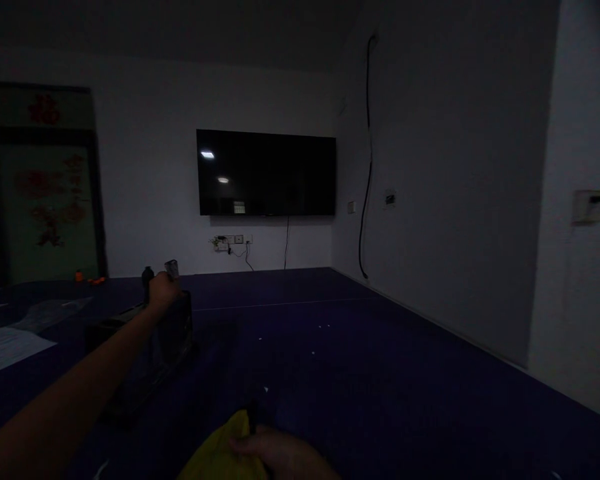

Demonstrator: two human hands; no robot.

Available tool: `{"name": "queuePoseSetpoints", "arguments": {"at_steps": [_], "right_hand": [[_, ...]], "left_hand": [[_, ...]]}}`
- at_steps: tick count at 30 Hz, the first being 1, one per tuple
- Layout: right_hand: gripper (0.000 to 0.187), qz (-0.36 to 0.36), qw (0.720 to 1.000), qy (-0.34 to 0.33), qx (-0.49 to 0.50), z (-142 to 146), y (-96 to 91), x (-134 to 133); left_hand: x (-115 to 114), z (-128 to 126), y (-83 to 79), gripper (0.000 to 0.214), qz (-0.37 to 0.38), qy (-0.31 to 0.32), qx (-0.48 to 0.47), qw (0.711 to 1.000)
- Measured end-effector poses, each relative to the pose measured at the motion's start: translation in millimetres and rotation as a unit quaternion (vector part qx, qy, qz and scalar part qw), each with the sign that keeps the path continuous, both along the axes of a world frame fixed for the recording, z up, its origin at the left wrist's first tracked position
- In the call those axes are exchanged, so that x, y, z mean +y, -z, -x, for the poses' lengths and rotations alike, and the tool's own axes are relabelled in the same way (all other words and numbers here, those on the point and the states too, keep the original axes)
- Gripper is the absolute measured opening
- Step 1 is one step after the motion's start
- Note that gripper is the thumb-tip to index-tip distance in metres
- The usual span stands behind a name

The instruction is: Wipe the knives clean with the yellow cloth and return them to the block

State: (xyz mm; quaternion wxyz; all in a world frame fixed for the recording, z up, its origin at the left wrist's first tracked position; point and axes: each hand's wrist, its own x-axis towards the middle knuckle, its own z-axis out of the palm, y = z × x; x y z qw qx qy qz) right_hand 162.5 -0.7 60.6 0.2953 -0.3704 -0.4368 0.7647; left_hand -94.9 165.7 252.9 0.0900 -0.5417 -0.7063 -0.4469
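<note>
The scene is dim. My left hand (164, 292) reaches forward, its fingers closed at the top of a black boxy object (175, 327) that stands on the dark blue tabletop (290, 373). A small grey-ended piece (172, 269) sticks up beside these fingers, and a dark knob (147, 275) rises to their left. Whether the hand grips either one or a part of the box, I cannot make out. Low in the view, my right hand (285, 455) is closed on a yellow cloth-like piece (223, 450), thumb on top. A dark bit shows at its upper tip.
Papers (10, 350) and a clear plastic sheet (53, 313) lie at the left. Small orange pieces (96, 281) sit at the far left edge. White specks dot the tabletop. A wall borders the right side, with a hanging black cable (368, 167); a television (267, 173) hangs ahead.
</note>
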Motion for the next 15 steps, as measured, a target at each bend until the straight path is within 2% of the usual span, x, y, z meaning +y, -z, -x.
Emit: {"name": "queuePoseSetpoints", "arguments": {"at_steps": [3, 6, 10, 15], "right_hand": [[0.050, -0.004, 1.000, 0.004, -0.003, -0.9, 2.0, 1.0], [0.050, -0.004, 1.000, 0.022, -0.022, -2.9, 4.9, 3.5], [0.046, -0.017, 1.000, 0.008, -0.017, -5.1, 6.1, 6.7], [0.035, 0.013, 0.998, 0.034, -0.045, -5.1, 9.4, 9.5]], "left_hand": [[-3.6, -6.8, -13.7, 0.021, 0.015, -0.009, 0.017, 1.000], [-11.3, -15.6, -34.8, 0.025, 0.015, 0.005, 0.034, 0.999], [-29.2, -26.9, -71.5, 0.031, -0.007, 0.041, 0.049, 0.998], [-59.2, -46.0, -119.1, 0.037, -0.094, 0.088, 0.051, 0.990]]}}
